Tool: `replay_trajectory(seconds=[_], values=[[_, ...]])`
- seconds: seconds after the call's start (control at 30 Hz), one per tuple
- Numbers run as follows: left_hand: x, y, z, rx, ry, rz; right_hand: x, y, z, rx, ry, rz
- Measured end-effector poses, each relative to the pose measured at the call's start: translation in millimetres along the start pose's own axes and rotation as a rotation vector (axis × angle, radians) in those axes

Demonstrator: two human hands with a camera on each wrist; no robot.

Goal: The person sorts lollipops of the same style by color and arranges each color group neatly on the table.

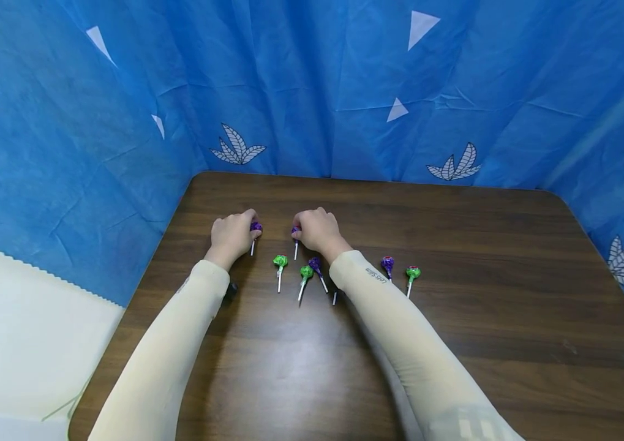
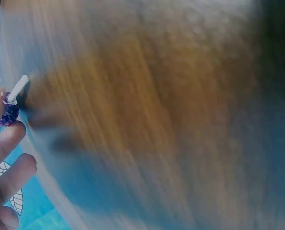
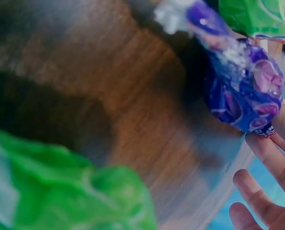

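My left hand [image 1: 231, 237] pinches a purple-wrapped lollipop [image 1: 256, 226] by its head between thumb and finger, white stick pointing toward me. In the left wrist view that lollipop [image 2: 9, 114] shows at the fingertips. My right hand [image 1: 317, 229] pinches another purple lollipop [image 1: 295, 230], level with the first and a short way to its right. Nearer me lie a green lollipop [image 1: 280, 261], a second green one [image 1: 306, 272] and a purple one [image 1: 315, 264]. A purple lollipop [image 3: 245, 91] looms large in the right wrist view, overlapping my fingertips.
Right of my right forearm lie a purple lollipop [image 1: 387, 263] and a green one [image 1: 413, 272]. A white stick [image 1: 335, 298] pokes out from under that sleeve, its head hidden. The brown wooden table [image 1: 482, 331] ends at a blue curtain [image 1: 312, 92] behind and on both sides.
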State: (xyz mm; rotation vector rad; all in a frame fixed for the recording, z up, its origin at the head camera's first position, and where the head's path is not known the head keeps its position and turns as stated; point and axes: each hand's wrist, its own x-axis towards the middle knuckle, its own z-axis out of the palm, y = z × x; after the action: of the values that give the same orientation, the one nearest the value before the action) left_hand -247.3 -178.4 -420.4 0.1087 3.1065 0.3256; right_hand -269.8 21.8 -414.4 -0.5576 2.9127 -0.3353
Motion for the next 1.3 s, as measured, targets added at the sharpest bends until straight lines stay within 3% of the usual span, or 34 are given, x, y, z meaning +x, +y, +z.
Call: replay_trajectory(seconds=[0.27, 0.47, 0.6, 0.77, 0.93, 1.07, 1.3], values=[[-1.0, -4.1, 0.9, -0.005, 0.030, 0.023, -1, 3, -2.8, 0.003, -0.003, 0.002], [-1.6, -3.2, 0.1, -0.006, 0.088, 0.031, -7, 15, -20.8, 0.022, 0.029, 0.019], [-5.8, 6.7, -4.7, -0.030, 0.186, 0.064, -19, 30, -41.3, 0.064, 0.107, 0.011], [-18.9, 33.7, -10.5, -0.066, 0.271, 0.181, -43, 56, -59.9, 0.118, 0.185, -0.002], [-38.4, 66.8, -8.5, -0.056, 0.204, 0.291, -73, 79, -58.5, 0.153, 0.178, 0.009], [-51.8, 86.6, -3.1, 0.001, 0.149, 0.348, -96, 85, -43.5, 0.092, 0.120, -0.001], [-58.4, 100.0, 6.5, 0.107, 0.151, 0.387, -110, 79, -21.9, -0.040, 0.123, -0.016]])
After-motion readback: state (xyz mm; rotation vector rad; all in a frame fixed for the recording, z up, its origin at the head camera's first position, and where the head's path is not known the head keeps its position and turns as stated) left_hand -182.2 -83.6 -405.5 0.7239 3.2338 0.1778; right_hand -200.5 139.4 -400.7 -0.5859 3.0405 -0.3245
